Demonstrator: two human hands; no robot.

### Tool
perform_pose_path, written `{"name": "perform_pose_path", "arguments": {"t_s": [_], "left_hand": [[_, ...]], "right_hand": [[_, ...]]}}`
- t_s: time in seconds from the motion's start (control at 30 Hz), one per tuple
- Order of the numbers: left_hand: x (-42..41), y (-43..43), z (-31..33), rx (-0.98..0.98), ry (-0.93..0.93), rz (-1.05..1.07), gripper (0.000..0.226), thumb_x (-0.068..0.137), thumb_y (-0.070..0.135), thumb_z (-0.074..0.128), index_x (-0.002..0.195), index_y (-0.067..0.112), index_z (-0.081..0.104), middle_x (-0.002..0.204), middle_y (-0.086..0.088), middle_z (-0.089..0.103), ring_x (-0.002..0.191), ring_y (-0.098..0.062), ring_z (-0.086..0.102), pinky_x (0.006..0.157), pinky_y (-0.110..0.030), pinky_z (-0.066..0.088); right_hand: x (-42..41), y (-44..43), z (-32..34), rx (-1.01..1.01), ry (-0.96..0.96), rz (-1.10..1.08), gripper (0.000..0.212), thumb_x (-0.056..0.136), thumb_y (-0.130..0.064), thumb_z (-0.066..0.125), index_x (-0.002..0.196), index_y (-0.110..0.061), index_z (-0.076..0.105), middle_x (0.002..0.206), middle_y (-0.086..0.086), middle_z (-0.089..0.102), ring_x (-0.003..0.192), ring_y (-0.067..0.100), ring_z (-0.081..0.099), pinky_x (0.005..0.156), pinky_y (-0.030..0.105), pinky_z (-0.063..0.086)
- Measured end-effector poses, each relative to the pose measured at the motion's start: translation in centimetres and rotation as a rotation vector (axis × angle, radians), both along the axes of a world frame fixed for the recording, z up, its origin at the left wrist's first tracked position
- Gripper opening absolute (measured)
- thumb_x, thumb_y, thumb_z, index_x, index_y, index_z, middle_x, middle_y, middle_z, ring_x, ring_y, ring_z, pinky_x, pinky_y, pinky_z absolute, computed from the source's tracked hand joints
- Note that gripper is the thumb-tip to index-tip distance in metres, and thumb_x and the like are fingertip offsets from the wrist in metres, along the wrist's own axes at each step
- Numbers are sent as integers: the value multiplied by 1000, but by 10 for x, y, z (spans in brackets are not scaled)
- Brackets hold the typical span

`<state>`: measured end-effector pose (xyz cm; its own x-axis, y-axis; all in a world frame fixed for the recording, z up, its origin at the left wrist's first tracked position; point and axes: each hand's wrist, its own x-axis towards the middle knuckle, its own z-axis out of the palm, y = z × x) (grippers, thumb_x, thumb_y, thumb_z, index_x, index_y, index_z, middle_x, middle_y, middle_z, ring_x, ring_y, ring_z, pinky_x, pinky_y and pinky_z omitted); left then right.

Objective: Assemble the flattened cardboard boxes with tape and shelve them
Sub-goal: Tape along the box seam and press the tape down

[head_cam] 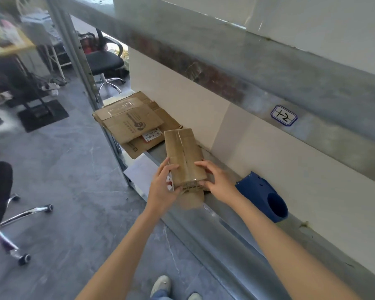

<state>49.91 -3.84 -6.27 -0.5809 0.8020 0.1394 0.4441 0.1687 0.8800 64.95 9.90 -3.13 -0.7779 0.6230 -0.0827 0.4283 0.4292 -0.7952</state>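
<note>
near the middle of the frame, seen from the head camera, both hands hold one small taped box (pixel 185 159) over the front edge of the metal shelf (pixel 232 226); the left hand (pixel 164 187) wraps the near left corner, fingers curled shut on the side; the right hand (pixel 217 180) presses the near right side, fingers bent around it; the box is long, and its long way runs from the hands up the frame toward the pile of flat boxes (pixel 134 126); a strip of clear tape runs along the top seam; one end flap hangs loose at the near end, under the hands; both hands sit at the near end, about equally close; the bare shelf spot lies just past the box, between the flat pile and the blue plastic piece (pixel 260 195) at the lower right; so i think the box must slide forward, away from the body, to be shelved.
</note>
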Motion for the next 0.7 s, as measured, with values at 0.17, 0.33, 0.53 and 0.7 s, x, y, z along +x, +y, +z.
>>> {"name": "perform_pose_path", "arguments": {"t_s": [0.17,0.33,0.53,0.7], "left_hand": [[5,6,7,0,44,-25,61,75,3,81,127,24,57,156,8,31,128,-4,45,92,-26,52],[14,15,21,129,-30,2,61,74,3,81,120,35,57,153,10,36,131,-11,48,89,-16,52],[1,16,40,203,-67,-9,61,75,0,80,118,37,59,150,8,42,132,-11,46,91,-17,51],[-1,20,32,189,-115,-62,57,74,-2,81,119,27,61,147,7,43,127,-11,52,86,-22,56]], "right_hand": [[7,7,0,-55,21,-10,58,91,-3,66,137,-33,48,151,-3,42,133,15,46,110,43,42],[13,13,10,-170,174,11,56,95,-4,61,137,-38,45,147,-14,37,134,11,43,107,38,47],[-1,8,14,-202,310,12,55,98,-11,59,142,-37,37,145,-19,34,137,8,37,105,23,45],[3,9,0,-161,279,-14,54,98,-15,59,142,-36,36,148,-9,32,134,-7,33,103,12,38]]}}
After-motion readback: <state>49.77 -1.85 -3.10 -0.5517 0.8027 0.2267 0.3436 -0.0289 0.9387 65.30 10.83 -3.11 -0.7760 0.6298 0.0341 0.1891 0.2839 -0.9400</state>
